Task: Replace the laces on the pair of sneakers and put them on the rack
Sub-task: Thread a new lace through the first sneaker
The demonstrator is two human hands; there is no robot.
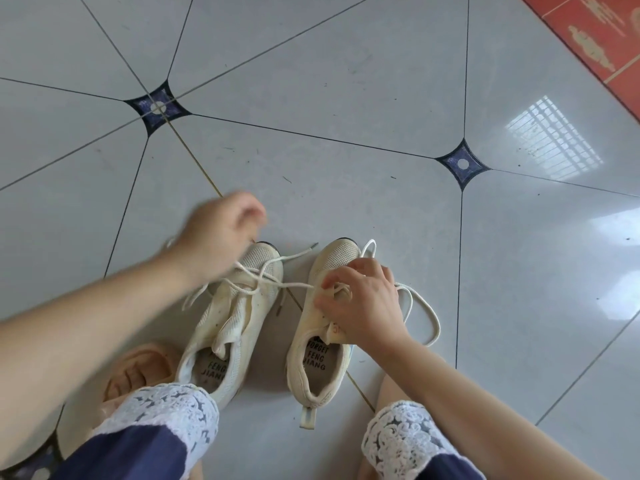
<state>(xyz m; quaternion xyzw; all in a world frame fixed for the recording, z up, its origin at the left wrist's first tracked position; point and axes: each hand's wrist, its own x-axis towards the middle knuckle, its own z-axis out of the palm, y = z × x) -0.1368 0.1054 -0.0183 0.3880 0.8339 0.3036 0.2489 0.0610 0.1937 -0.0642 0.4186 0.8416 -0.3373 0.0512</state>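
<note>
**A:** Lace-trimmed trouser cuffs (166, 407) sit closest, knees apart. Where are the sneakers?

**B:** Between them on the floor (346, 116), side by side, toes pointing away. No rack is in sight.

**A:** And the hands?

**B:** The right hand (360, 299) is over the right sneaker (322, 344). Its grip pinches lace between thumb and fingertips, and a slack loop (426, 313) lies on the floor just beside that shoe. The left hand (221, 233) hovers above the toe of the left sneaker (235, 327), blurred, fingers curled. A strand leads towards it, but I cannot tell whether its grip pinches it.

**A:** What could go wrong?

**B:** A taut strand (294, 282) seems to run from the left sneaker across the gap to the right hand. I'd judge a hard pull could drag that sneaker sideways. The loose strands crossing on its upper could also snag into a knot.
</note>
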